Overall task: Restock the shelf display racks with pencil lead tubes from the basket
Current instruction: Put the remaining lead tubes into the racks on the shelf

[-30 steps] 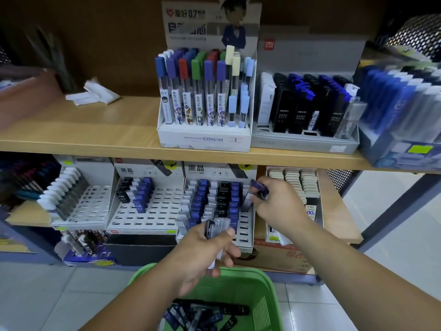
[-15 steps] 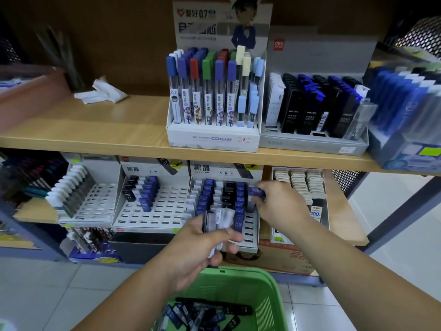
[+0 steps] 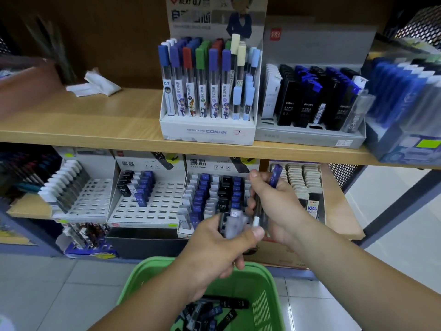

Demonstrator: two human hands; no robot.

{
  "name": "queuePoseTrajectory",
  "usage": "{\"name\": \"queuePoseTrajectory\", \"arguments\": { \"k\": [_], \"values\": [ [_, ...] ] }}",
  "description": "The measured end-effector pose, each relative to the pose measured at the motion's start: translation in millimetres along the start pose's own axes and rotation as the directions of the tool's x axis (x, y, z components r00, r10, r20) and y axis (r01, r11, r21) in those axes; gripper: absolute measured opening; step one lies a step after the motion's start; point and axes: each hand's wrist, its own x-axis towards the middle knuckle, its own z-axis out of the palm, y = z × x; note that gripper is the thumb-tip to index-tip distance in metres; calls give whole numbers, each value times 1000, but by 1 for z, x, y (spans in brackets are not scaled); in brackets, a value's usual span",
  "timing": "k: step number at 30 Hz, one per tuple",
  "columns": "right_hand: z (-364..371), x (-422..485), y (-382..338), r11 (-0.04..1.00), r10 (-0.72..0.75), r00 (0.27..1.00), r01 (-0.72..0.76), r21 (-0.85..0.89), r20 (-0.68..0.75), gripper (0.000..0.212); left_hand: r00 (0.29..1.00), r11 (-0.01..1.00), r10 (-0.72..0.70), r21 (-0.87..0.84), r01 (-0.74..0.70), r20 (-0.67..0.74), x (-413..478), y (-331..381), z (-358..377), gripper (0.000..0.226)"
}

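Pencil lead tubes lie in a loose heap at the bottom of the green basket, which stands on the floor below the lower shelf. So the restocking is, in my judgement, somewhere in the middle. The right rack, near the middle of this shelf, looks almost full. The middle rack beside it has only two short columns at its back left corner, with many bare slots. The left rack has one row along its left edge.

The left hand has its fingers and thumb curled around a bundle of several tubes, held above the basket and in front of the right rack. The right hand pinches one blue tube upright, close to the right edge of that rack.

The right hand covers the rightmost columns of the rack, so I cannot tell which slot is free there. The bundle is blurred and its tubes cannot be counted. The basket is cut off by the lower border of the view, so the number of tubes left is not clear.
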Motion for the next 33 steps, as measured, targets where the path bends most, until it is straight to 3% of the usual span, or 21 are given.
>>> {"name": "queuePoseTrajectory", "arguments": {
  "k": [5, 11, 15, 19, 21, 26, 29, 33],
  "values": [
    [7, 1, 12, 1000, -30, 994, 30, 5, -103, 30, 992, 998, 41, 50, -35, -120, 4, -5, 1, 21],
    [-13, 11, -3, 996, -68, 965, 51, -75, -254, 36, 997, 998, 37, 46, -34, -66, 0, 0, -17, 17],
    [-19, 6, -8, 970, -79, 997, 79, -230, 9, 34, 996, 1000, 30, 6, -30, -85, -1, 3, -26, 21],
    [-15, -9, -11, 835, -96, 955, 230, -500, 279, 26, 989, 998, 18, -58, -26, -144, 0, 11, -38, 29],
    [-12, -16, -12, 833, 42, 949, 140, -536, 314, 36, 986, 997, 16, -75, -29, -165, 0, 16, -46, 24],
    [-9, -27, -15, 843, 404, 869, -232, -485, 286, 87, 980, 998, 11, -65, -25, -199, 0, 17, -67, 28],
    [-7, -27, -14, 859, 458, 852, -353, -371, 252, 83, 980, 996, 8, -86, -25, -197, -2, 14, -73, 31],
    [-4, -27, -9, 831, 501, 839, -399, -388, 211, 63, 990, 995, 2, -95, -15, -139, -6, 13, -78, 31]
  ]
}}
